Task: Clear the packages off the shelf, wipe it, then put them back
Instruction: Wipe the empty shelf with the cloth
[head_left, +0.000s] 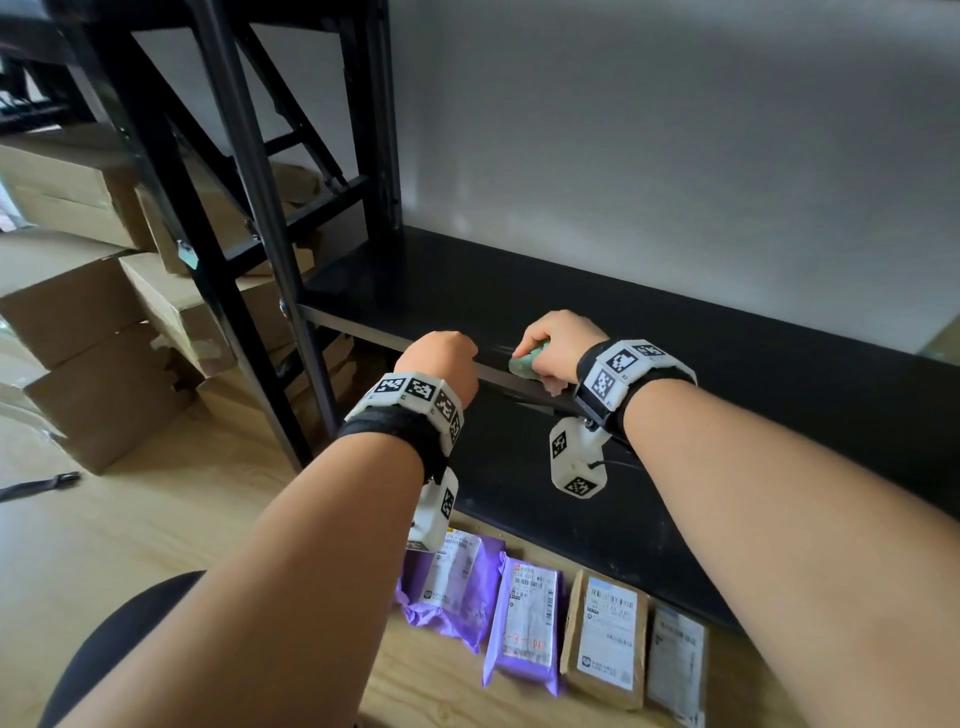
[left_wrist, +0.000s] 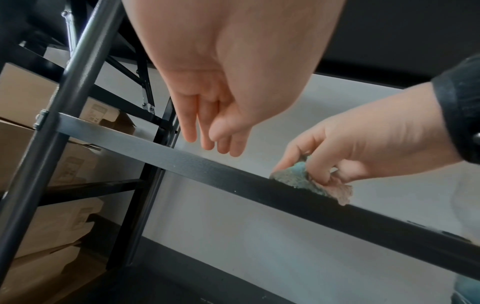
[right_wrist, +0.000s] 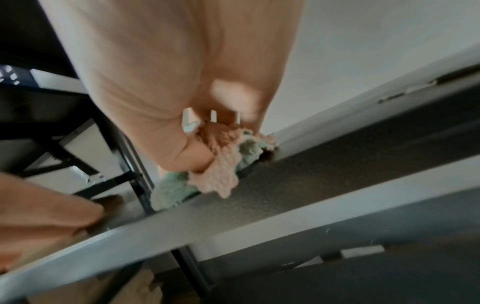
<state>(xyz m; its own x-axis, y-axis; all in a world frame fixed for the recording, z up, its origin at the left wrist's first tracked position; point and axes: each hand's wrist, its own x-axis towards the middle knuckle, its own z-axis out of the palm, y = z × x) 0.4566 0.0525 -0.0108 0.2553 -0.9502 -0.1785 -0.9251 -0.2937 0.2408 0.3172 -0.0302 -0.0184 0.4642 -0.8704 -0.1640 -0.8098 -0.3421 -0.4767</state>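
The black shelf (head_left: 675, 338) stands bare against the white wall. My right hand (head_left: 553, 338) grips a green and pink cloth (head_left: 524, 364) and presses it on the shelf near its front edge (left_wrist: 207, 164). The right wrist view shows the cloth (right_wrist: 223, 181) bunched under the thumb. My left hand (head_left: 441, 358) is just left of it at the front edge, fingers (left_wrist: 215, 142) straight and relaxed, holding nothing. Several packages lie in a row on the floor below: two purple bags (head_left: 452, 587) (head_left: 527, 623), a brown box (head_left: 608, 634) and a grey bag (head_left: 675, 660).
A lower black shelf (head_left: 519, 493) sits under the one I am at. A black upright post (head_left: 260, 249) with cross braces stands at the shelf's left end. Cardboard boxes (head_left: 104, 338) are stacked to the left. A black strap (head_left: 36, 486) lies on the wooden floor.
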